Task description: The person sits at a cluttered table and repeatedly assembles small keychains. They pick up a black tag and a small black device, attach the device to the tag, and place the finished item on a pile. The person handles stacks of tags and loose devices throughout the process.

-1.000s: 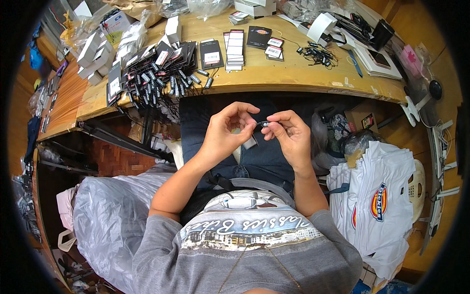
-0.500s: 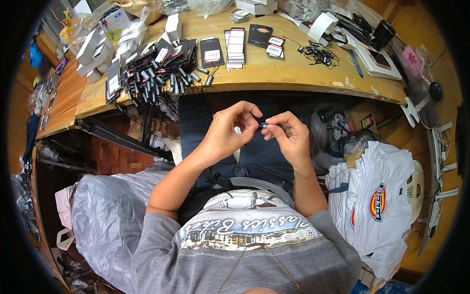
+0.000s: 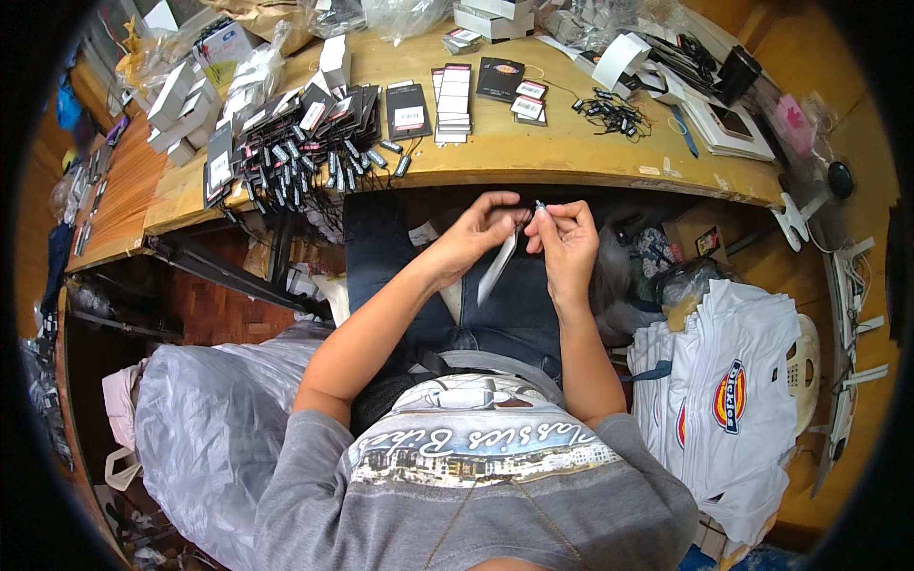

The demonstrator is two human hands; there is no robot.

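Note:
Over my lap, in front of the table edge, both hands work close together. A thin pale hang tag (image 3: 497,267) hangs tilted between them, its face blurred by motion. My left hand (image 3: 476,231) is closed at the tag's upper end, with fingers curled and thumb tucked in. My right hand (image 3: 567,238) pinches a small cord seal (image 3: 540,206) between thumb and fingertips, just right of the tag. How the cord runs through the tag is too small to tell. On the table ahead lies a heap of black hang tags (image 3: 309,133) with corded seals dangling over the edge.
A black tag (image 3: 407,111), stacks of white-labelled cards (image 3: 452,103) and a tangle of loose black cord seals (image 3: 609,114) lie on the wooden table (image 3: 533,157). White folded T-shirts (image 3: 714,409) are piled at my right. A big grey plastic bag (image 3: 205,438) stands at my left.
The pale tag has come into view below my hands, where it was mostly hidden before. My right hand has risen slightly, and my left hand has shifted a little to the right.

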